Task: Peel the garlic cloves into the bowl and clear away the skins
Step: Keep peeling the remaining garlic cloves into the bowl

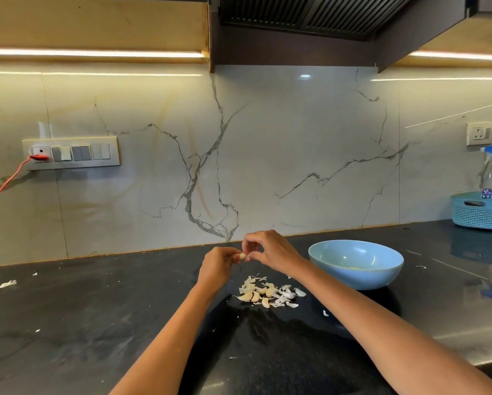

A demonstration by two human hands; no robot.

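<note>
A: How far along is the peeling?

B: Midway, I'd judge. The left hand (217, 265) and the right hand (267, 249) meet above the black table (96, 323), and both pinch 1 garlic clove (242, 256) between the fingertips. Each grip is narrow, closed on that clove; it hangs in the air, just left of the blue bowl (355, 263).

A: Anything in the bowl yet?

B: Something pale and yellowish lies at the bottom, probably peeled cloves, but the rim hides most of it, so I cannot count them.

A: And what is left?

B: A pile of cloves and skins (270, 293) lies on the table below the hands, in front of the bowl and a little to its left. Several pieces in it look like whole cloves, so more peeling seems due. Loose skin scraps (7, 284) are scattered far to the left, and a few near the bowl.

A: So the clearing up?

B: Not yet begun, as far as I can tell; the skins all lie on the table.
</note>
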